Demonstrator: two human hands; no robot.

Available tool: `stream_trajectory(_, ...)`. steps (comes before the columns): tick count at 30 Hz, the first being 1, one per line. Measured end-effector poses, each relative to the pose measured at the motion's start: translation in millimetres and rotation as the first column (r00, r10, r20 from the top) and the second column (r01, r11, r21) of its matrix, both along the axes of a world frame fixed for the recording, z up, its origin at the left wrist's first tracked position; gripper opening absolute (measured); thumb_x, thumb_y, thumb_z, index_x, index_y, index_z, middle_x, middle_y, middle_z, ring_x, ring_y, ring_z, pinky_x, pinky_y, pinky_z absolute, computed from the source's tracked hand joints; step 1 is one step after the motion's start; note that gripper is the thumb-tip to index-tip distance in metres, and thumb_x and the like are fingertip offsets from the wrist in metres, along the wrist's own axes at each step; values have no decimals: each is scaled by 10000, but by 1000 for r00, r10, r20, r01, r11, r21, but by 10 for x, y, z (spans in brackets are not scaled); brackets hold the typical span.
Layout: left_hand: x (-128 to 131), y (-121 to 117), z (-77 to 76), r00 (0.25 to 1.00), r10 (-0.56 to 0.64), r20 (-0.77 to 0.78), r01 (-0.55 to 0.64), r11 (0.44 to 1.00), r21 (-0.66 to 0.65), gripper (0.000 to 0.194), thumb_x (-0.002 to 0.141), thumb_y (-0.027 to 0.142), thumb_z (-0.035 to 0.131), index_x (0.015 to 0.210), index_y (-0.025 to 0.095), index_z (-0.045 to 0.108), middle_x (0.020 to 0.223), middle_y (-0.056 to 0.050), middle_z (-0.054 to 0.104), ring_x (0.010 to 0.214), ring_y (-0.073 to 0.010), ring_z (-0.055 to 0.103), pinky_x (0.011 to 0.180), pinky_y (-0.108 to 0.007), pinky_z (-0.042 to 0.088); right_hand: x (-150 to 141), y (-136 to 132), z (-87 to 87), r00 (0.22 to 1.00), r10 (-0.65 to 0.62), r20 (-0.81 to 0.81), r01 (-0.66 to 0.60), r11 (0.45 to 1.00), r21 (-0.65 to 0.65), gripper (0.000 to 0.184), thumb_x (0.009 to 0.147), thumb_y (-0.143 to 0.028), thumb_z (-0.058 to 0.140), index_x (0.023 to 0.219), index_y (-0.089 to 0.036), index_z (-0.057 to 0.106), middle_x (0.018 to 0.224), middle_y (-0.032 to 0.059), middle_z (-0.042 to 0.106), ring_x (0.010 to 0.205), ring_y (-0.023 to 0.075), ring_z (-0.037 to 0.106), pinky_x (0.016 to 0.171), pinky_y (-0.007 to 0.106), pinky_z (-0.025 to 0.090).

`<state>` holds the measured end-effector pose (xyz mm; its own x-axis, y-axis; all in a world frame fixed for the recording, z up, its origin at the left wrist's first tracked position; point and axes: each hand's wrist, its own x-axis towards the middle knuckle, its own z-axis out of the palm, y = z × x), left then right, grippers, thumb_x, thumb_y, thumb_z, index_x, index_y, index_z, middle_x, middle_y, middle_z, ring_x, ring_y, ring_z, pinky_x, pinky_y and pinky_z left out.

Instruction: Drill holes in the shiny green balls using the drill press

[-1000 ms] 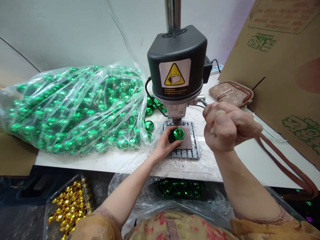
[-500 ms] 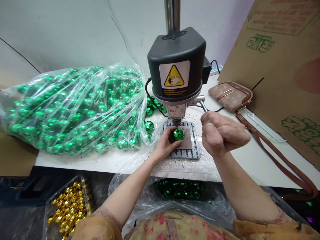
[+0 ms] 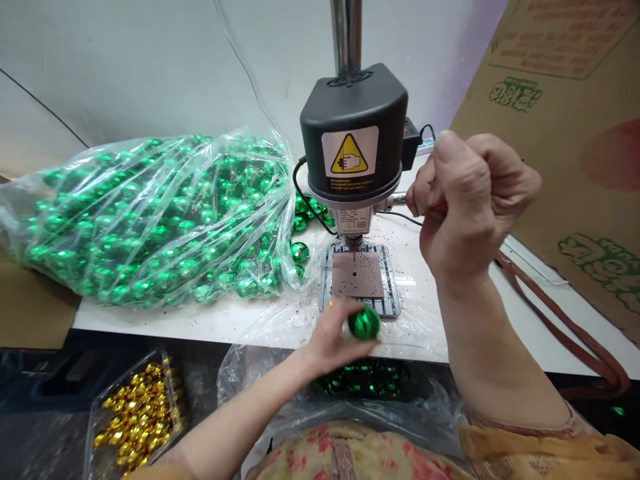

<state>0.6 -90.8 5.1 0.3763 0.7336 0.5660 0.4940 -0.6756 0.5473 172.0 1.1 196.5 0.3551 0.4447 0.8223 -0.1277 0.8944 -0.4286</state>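
My left hand (image 3: 334, 340) holds a shiny green faceted ball (image 3: 364, 323) between thumb and fingers, over the table's front edge. The hand is slightly blurred. Behind it stands a small bench drill press (image 3: 354, 133) with its bit pointing down at a brown square board (image 3: 357, 275). A dark hole shows in the board, which lies on a slotted metal base (image 3: 391, 305) sprinkled with dark crumbs. My right hand (image 3: 473, 200) is closed in a fist on the press's feed lever (image 3: 399, 199), to the right of the motor housing; the lever's grip is hidden inside the fist.
A clear plastic bag (image 3: 165, 220) full of green balls fills the table's left side. Loose green balls (image 3: 300, 252) lie near its mouth. Below are a bin of gold balls (image 3: 137, 413) and plastic-lined green balls (image 3: 367, 380). A cardboard box (image 3: 565, 153) and brown strap (image 3: 565, 327) are at right.
My left hand has drawn the green ball off the board toward me, uncovering the board's hole. My right hand has risen with the lever and now covers the small bag behind it.
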Motion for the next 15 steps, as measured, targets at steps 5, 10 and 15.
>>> stream_trajectory(5, -131, -411, -138, 882, -268, -387, 347, 926, 150, 664, 856, 642, 745, 1337, 210, 595, 1149, -159, 736, 1088, -322, 691, 966, -491, 570, 11, 30, -56, 1000, -1, -17, 2, 999, 36, 440, 914, -200, 678, 566, -218, 409, 467, -67, 338, 414, 85, 362, 439, 312, 260)
stream_trajectory(10, -448, 334, 123, 967, 180, -179, -153, 976, 152, 293, 1049, 289, 518, 1323, 240, 609, 1194, -138, 730, 1115, -278, 694, 979, -450, 566, 14, 21, -48, 999, -27, -20, 27, 999, 24, 441, 903, -236, 707, 550, -228, 444, 472, -60, 304, 419, 104, 374, 456, 334, 282)
stream_trajectory(15, -656, 1283, 527, 686, 594, -421, -697, 703, -144, 256, 1033, 223, 513, 1236, 137, 643, 1098, -183, 737, 1065, -340, 708, 950, -454, 530, 15, 17, -56, 999, -42, -5, 42, 999, 4, 450, 905, -304, 717, 553, -236, 446, 471, -62, 296, 422, 100, 371, 453, 335, 289)
